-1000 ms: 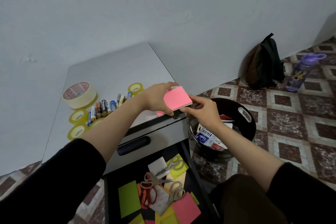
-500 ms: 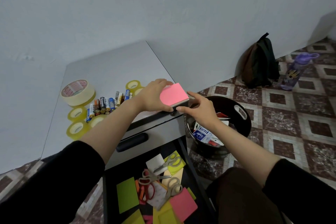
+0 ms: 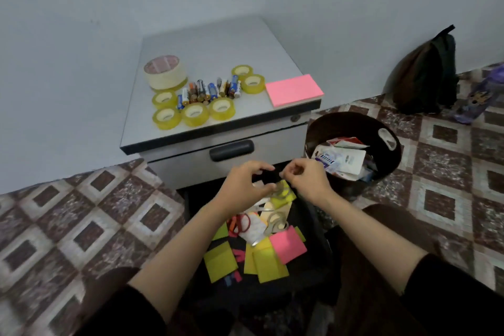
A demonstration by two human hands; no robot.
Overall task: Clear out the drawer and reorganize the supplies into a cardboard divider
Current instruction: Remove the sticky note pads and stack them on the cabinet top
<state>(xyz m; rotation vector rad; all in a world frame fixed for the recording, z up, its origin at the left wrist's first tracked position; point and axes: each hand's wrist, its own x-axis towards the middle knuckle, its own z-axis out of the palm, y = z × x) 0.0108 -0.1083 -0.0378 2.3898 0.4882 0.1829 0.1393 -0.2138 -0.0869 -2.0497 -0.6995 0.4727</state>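
The lower drawer (image 3: 197, 207) of a small grey cabinet (image 3: 207, 46) stands pulled out. Inside lie yellow sticky notes (image 3: 221, 260), a pink pad (image 3: 287, 244), red-handled scissors (image 3: 240, 222) and grey-handled scissors (image 3: 275, 222). Both hands hover over its back end. My left hand (image 3: 245, 185) has curved fingers just above the scissors and holds nothing that I can see. My right hand (image 3: 305, 180) is beside it, fingers loosely curled. A pink sticky pad (image 3: 293, 89) lies alone on the cabinet top's right front corner.
On the cabinet top sit a big tape roll (image 3: 165, 75), several small yellow tape rolls (image 3: 195, 114) and several batteries (image 3: 208, 90). A black bin (image 3: 354, 123) with wrappers stands right of the drawer. A backpack (image 3: 425, 71) and purple bottle (image 3: 482, 93) are by the wall.
Both hands let go of the pink pad, which now lies on the cabinet top, and dropped down to the open drawer. The view tilted down.
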